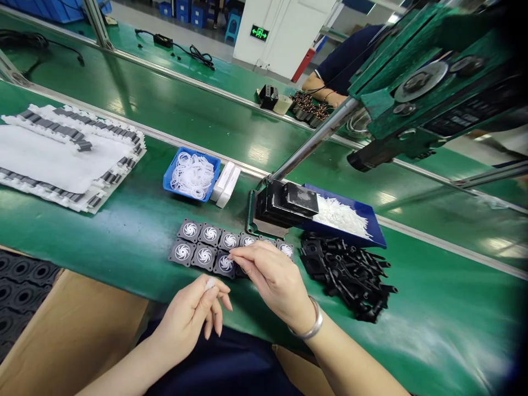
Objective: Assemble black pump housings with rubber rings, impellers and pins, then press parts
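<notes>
Risks: nudge, drop

Right hand [278, 280]: fingertips pinched together at the fans [229, 241], in two rows on the surface [136, 236]; anything held unclear. Left hand [185, 312]: pinching a white bit [210, 283]. A nudge could skew the rows; slack fingers, lose the bit.

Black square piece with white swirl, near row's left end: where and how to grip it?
Likely by the left edge of the black square piece, coming from its left: that edge is exposed, while similar squares crowd its right and far sides.
</notes>
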A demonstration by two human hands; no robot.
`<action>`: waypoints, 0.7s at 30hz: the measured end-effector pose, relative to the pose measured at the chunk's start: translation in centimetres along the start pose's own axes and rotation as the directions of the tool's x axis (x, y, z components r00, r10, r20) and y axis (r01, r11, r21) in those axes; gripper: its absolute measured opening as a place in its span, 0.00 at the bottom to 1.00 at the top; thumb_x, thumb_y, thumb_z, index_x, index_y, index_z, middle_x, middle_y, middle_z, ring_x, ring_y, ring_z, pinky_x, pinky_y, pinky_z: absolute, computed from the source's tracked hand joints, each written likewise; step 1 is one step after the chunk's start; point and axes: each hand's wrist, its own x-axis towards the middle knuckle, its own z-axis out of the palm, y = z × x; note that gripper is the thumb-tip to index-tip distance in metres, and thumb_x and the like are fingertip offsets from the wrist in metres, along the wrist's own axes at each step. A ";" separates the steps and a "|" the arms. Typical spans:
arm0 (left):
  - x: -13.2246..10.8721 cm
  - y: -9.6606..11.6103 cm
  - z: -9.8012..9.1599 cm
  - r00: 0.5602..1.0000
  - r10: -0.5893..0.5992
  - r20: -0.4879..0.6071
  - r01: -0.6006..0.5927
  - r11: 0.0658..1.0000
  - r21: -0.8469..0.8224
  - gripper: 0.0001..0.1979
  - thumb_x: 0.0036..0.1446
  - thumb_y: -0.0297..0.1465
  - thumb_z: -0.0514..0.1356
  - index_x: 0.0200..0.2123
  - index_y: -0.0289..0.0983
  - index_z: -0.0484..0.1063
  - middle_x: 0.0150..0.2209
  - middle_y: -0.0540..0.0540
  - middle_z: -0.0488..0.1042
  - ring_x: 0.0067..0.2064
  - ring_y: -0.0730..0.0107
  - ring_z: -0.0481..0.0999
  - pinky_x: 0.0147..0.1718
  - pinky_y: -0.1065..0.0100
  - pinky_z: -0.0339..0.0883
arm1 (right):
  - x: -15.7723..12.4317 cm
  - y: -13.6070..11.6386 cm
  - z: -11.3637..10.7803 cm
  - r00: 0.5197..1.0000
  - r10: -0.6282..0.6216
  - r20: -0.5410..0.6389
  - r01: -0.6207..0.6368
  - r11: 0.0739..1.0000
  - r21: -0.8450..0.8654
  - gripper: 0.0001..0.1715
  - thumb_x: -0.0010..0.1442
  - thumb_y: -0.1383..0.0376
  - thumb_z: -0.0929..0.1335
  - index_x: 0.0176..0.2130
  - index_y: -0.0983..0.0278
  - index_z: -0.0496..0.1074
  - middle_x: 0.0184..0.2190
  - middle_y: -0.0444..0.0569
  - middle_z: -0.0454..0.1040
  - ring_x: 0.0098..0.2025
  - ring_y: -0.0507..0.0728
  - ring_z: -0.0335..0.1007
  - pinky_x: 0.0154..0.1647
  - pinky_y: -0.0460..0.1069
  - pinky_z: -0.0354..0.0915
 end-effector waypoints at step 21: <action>0.0 0.7 -0.6 0.996 0.084 0.018 -0.086 0.986 0.146 0.20 0.71 0.42 0.44 0.35 0.36 0.67 0.21 0.53 0.68 0.20 0.78 0.64 0.23 0.74 0.63 | 1.0 -2.2 0.7 0.968 0.079 0.239 -0.154 0.937 0.315 0.08 0.65 0.65 0.69 0.32 0.63 0.72 0.28 0.44 0.71 0.33 0.51 0.68 0.35 0.46 0.67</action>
